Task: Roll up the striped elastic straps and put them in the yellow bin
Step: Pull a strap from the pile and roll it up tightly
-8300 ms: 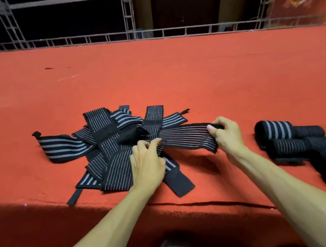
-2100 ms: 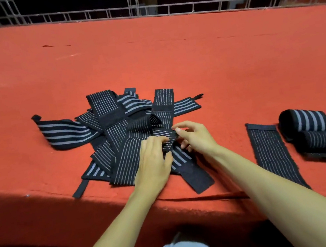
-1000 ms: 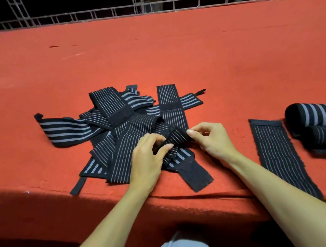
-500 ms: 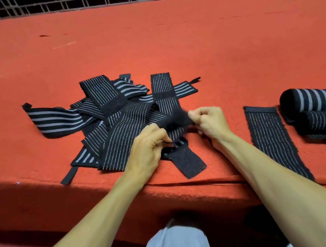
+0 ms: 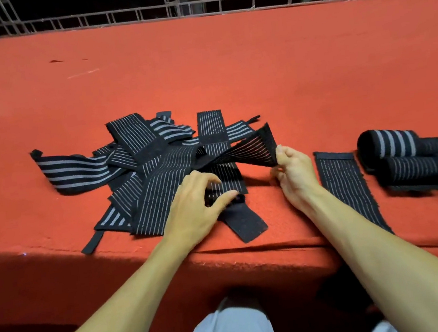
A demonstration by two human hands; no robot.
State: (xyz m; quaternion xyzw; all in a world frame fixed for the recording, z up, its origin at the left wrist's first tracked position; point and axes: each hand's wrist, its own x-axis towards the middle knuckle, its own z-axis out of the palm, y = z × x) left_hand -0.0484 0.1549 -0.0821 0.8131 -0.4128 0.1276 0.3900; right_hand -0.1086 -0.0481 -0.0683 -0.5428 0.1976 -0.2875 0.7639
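The red felt-covered table (image 5: pixel 228 68) fills most of our view, with a metal railing (image 5: pixel 193 7) along its far edge. Close to our side lies the pile of straps (image 5: pixel 144 175), black with pale stripes, crossed loosely over one another. At the far right sit the rolls (image 5: pixel 409 153) already wound, side by side and touching. Just beside them one flat strap (image 5: pixel 344 186) lies stretched out alone, its near end reaching the table's edge. The yellow bin is nowhere in our view.

Our right hand (image 5: pixel 294 173) pinches one end of the lifted strap (image 5: pixel 251 148) between thumb and curled fingers and holds it raised off the table, while the strap's other end runs down into the pile. Our left hand (image 5: pixel 193 213) rests on the pile with fingers spread and gently arched, gripping nothing.

We judge these straps light, soft and stretchy, limp enough to sag and twist when raised by one end. The plain black end patches (image 5: pixel 247 225) look like fastening material and may cling to neighbouring straps. So we would take each strap at its short end, across the full width, hold the pile down with the free hand, and roll under steady tension so the coil does not spring loose.
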